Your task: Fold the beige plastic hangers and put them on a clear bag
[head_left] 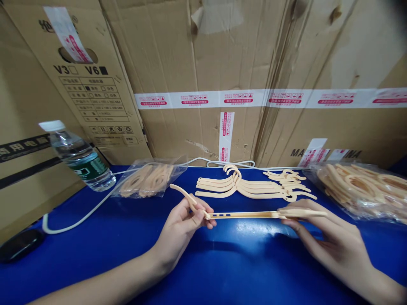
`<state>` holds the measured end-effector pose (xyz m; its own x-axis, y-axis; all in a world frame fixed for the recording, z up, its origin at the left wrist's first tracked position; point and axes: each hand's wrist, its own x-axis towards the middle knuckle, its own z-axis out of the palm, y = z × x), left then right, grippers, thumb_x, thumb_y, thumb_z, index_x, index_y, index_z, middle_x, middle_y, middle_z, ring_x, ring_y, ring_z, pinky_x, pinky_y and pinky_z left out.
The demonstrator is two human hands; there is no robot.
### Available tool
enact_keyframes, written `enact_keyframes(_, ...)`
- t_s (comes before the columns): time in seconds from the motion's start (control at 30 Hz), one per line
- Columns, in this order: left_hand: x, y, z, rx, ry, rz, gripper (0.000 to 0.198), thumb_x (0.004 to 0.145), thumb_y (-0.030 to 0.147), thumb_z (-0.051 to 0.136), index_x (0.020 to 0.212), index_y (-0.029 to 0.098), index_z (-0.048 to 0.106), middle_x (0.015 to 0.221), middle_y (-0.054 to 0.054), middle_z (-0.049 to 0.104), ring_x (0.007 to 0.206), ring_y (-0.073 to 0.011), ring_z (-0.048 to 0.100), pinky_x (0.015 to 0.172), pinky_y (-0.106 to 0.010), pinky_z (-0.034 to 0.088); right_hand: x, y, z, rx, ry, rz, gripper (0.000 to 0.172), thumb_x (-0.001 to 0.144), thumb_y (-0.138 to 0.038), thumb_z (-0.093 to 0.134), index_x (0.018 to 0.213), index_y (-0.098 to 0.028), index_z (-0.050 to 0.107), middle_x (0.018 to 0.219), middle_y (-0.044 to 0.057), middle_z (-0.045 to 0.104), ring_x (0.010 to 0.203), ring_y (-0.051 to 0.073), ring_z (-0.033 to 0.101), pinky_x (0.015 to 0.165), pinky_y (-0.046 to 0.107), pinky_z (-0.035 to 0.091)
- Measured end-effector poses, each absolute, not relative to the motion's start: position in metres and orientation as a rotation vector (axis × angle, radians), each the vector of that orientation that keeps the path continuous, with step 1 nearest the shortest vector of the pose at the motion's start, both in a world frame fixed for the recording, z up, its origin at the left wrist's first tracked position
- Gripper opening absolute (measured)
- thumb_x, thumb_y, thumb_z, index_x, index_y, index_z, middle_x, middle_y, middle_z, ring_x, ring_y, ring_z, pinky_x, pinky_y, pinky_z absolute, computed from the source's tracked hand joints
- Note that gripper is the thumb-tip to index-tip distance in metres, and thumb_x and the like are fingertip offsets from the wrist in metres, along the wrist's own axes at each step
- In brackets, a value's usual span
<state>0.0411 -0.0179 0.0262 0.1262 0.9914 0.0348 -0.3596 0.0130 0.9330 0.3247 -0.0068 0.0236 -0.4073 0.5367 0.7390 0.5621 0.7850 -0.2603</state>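
Observation:
Between my two hands a beige plastic folding hanger [251, 215] is held level above the blue table, its slotted bar seen edge-on. My left hand [182, 226] pinches its left end, where a curved piece sticks up and to the left. At the right end, my right hand [333, 241] grips with the thumb below and fingers above, and another curved piece lies along the fingers. Just behind, several matching hangers [219, 184] lie in a row with hooks pointing away. To their right is a small pile of loose hanger parts [286, 176].
Clear bags of beige parts lie at the left [148, 178] and right [362, 190]. A water bottle [84, 159] leans at the left, near a white cable [79, 226] and a black computer mouse [21, 245]. Cardboard boxes [203, 51] wall off the back of the blue table [203, 271].

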Motion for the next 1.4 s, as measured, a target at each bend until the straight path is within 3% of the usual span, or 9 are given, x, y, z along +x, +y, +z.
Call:
enact_keyframes(0.17,0.04,-0.016,0.029,0.929,0.824,1.224,0.014,0.075,0.024,0.075,0.074,0.013,0.065,0.079,-0.005,0.065,0.068,-0.0168,0.061,0.067,-0.029,0.047,0.327,-0.006,0.023,-0.847,-2.054,-0.105,0.02,0.086,-0.012,0.056,0.099,-0.026,0.062,0.085,0.003,0.067,0.072,0.018,0.066,0.06,0.026,0.053)
enact_keyframes(0.43,0.041,-0.016,0.028,0.824,0.814,1.181,0.019,0.073,0.024,0.076,0.067,0.013,0.06,0.075,-0.004,0.065,0.064,-0.0149,0.06,0.063,-0.027,0.045,0.331,-0.006,0.019,-0.78,-2.074,-0.058,0.029,0.085,-0.008,0.056,0.104,-0.029,0.063,0.092,0.003,0.069,0.086,0.023,0.067,0.073,0.033,0.056)
enact_keyframes(0.67,0.039,-0.014,0.023,0.869,0.894,1.229,0.024,0.068,0.023,0.078,0.065,0.015,0.055,0.067,-0.001,0.064,0.057,-0.0114,0.055,0.056,-0.023,0.04,0.334,-0.013,0.012,-0.775,-2.148,-0.054,0.033,0.085,-0.007,0.049,0.112,-0.021,0.063,0.101,0.009,0.065,0.088,0.02,0.067,0.072,0.027,0.055)
enact_keyframes(1.03,0.042,-0.016,0.026,0.906,0.944,1.365,0.034,0.064,0.027,0.083,0.067,0.017,0.051,0.063,0.002,0.063,0.053,-0.0098,0.055,0.051,-0.02,0.04,0.315,-0.018,0.026,-0.796,-2.06,-0.066,0.017,0.084,-0.012,0.059,0.097,-0.021,0.066,0.082,0.005,0.07,0.072,0.017,0.069,0.063,0.021,0.057)
enact_keyframes(1.4,0.044,-0.016,0.022,0.827,1.059,1.416,0.042,0.055,0.038,0.089,0.077,0.013,0.063,0.081,-0.002,0.072,0.071,-0.0152,0.07,0.071,-0.023,0.055,0.318,-0.016,0.019,-1.1,-1.864,0.256,0.011,0.086,-0.029,0.064,0.095,-0.022,0.061,0.085,0.002,0.067,0.069,0.013,0.066,0.063,0.017,0.058)
